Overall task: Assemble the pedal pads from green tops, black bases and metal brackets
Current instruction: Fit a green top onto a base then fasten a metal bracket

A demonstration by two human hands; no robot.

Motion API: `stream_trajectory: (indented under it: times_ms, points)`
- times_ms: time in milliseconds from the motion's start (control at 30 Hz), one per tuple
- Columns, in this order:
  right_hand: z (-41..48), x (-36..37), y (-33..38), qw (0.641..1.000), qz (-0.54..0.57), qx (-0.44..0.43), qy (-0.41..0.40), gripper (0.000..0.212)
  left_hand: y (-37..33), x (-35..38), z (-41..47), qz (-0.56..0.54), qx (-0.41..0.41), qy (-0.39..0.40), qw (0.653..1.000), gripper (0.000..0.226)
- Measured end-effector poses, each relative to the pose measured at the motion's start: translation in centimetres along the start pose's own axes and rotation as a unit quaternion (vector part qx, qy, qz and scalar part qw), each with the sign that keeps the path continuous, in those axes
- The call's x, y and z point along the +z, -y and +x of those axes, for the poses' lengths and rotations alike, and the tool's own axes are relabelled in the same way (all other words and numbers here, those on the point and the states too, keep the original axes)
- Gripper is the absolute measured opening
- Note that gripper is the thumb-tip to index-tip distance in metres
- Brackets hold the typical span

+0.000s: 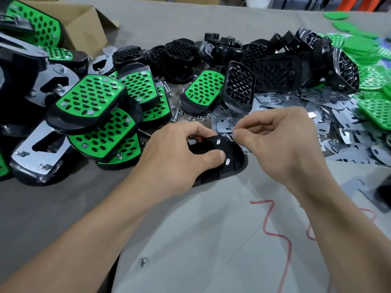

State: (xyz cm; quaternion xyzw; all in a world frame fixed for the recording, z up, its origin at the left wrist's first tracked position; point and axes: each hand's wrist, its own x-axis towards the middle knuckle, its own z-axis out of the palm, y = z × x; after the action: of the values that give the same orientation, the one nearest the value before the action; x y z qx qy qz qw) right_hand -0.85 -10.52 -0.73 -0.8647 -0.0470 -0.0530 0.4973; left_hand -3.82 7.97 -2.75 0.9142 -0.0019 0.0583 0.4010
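Fingers grip black base — long axis sideways, rounded end rightward.

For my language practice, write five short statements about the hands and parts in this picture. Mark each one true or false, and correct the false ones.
1. The left hand grips a black base. True.
2. Two screw ends stick out of that base. True.
3. The right hand lies flat on the table. False: its curled fingers seem to pinch a small part above the base.
4. The loose metal brackets are piled left of both hands. False: they lie to the right.
5. A cardboard box stands far left. True.
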Motion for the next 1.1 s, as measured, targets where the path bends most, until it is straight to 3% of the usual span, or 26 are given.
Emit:
stream_trajectory:
  times_ms: [100,233,400,500,567,633,733,867,1000,1100]
  points:
    - [0.3,-0.7,-0.6,0.998,-0.056,0.013,0.016,0.027,-0.3,-0.2,-0.2,0.020,-0.011,-0.003,1.000,0.031]
    - [0.8,-2.1,-1.8,0.990,-0.141,0.014,-0.009,0.016,-1.4,0.3,-1.3,0.113,0.004,-0.062,0.992,0.049]
    - [0.4,-2.9,-1.9,0.993,-0.096,0.012,0.067,0.020,-2.2,-0.2,-1.7,0.133,-0.034,-0.138,0.981,0.056]
    - [0.2,-1.4,-1.5,0.997,-0.026,0.016,0.072,0.022,-1.5,-1.2,-1.5,0.084,-0.059,-0.089,0.991,0.053]
    - [0.3,-0.6,-1.0,0.995,0.053,0.012,0.085,0.036,-1.5,-1.1,-1.5,0.070,-0.062,-0.039,0.995,0.044]
    - [0.5,-0.2,-0.9,0.996,0.055,-0.010,0.074,0.048,-1.4,-0.9,-1.5,0.061,-0.067,-0.023,0.996,0.032]
    - [0.7,-1.0,-1.4,0.997,-0.065,-0.012,-0.029,0.026,-1.3,-0.8,-1.7,0.035,-0.071,-0.016,0.997,0.022]
    - [0.1,-1.3,-1.5,0.970,-0.242,-0.017,0.017,0.025,-1.5,-0.6,-1.8,0.014,-0.071,-0.013,0.997,0.018]
    - [0.0,-0.3,-0.1,0.933,-0.354,-0.069,0.000,0.012,-1.2,-0.5,-1.7,-0.001,-0.072,-0.016,0.997,0.018]
    - [-0.2,-0.1,0.2,0.909,-0.414,-0.053,-0.006,0.013,-1.2,-0.4,-1.8,0.015,-0.057,-0.017,0.998,0.018]
